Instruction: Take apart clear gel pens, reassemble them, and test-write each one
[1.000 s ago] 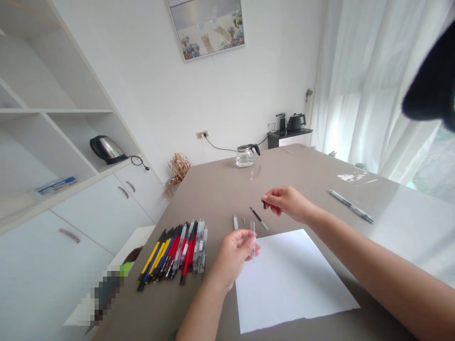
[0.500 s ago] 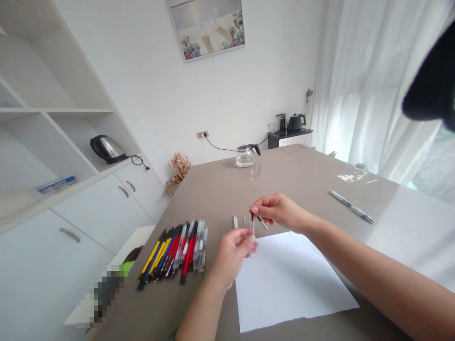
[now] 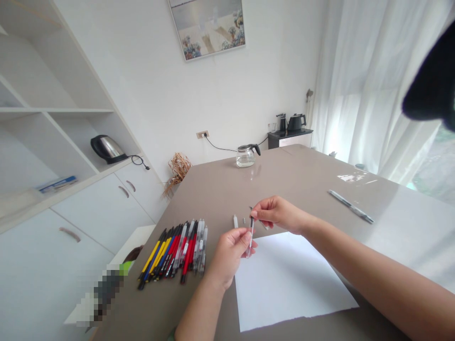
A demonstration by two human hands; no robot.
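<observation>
My left hand (image 3: 230, 253) pinches a clear pen barrel (image 3: 248, 252), held upright above the near-left corner of a white paper sheet (image 3: 291, 279). In my right hand (image 3: 280, 211), thumb and forefinger grip the top of a dark ink refill (image 3: 252, 221), whose lower part sits inside the barrel. On the table just beyond the hands lie a whitish pen part (image 3: 235, 220) and a tiny metallic piece (image 3: 244, 220). Another slim part (image 3: 264, 226) is partly hidden beneath my right fingers.
A row of several pens (image 3: 176, 251), yellow, blue, red and clear, lies left of my hands. One clear pen (image 3: 351, 206) rests at the right. A glass pot (image 3: 245, 157) with a black handle stands toward the table's far edge.
The dark refill has gone deeper into the clear barrel. My right hand has dropped slightly, and the barrel's lower end has shifted a little left.
</observation>
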